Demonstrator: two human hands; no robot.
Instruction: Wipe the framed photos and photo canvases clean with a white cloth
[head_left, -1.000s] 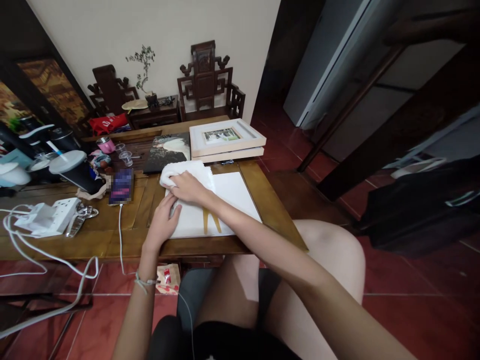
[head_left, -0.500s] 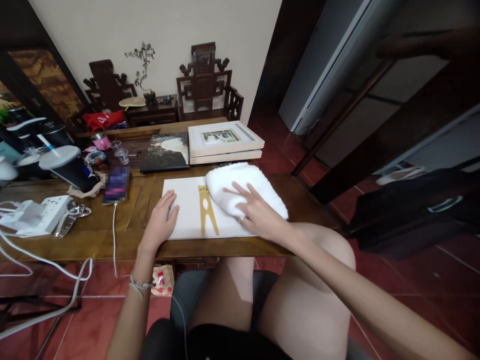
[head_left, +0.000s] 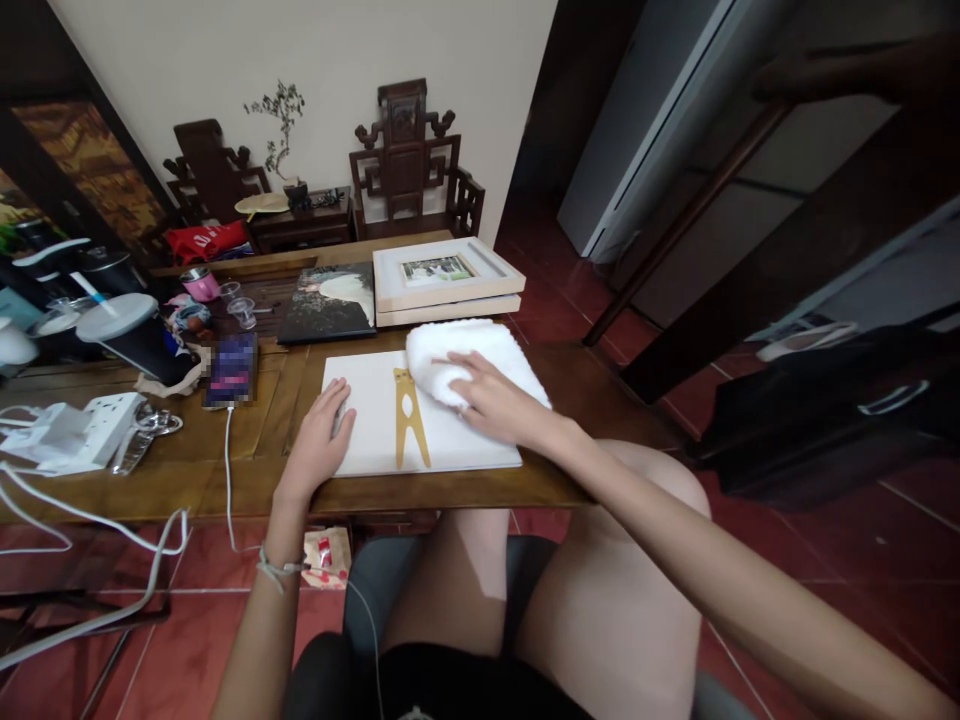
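White rectangular board [head_left: 367, 420], steadied by flat left hand [head_left: 321, 432] (nine o'clock), could be dragged by fluffy white cloth [head_left: 491, 347] grasped in right hand [head_left: 501, 402].

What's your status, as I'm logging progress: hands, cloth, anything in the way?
Right hand on white cloth, over right part of white panel. Left hand at panel's left edge. Stacked frames just beyond the cloth.

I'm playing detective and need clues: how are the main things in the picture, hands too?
White panel, flat, partly covered
White cloth, partly bunched up
Left hand, resting on the panel's left side
Right hand, lying on the cloth
Phone, attached to a white cable, screen blurred
Black cup, lidded, with a straw in
Picture frames, stacked
Dark picture, lying face up
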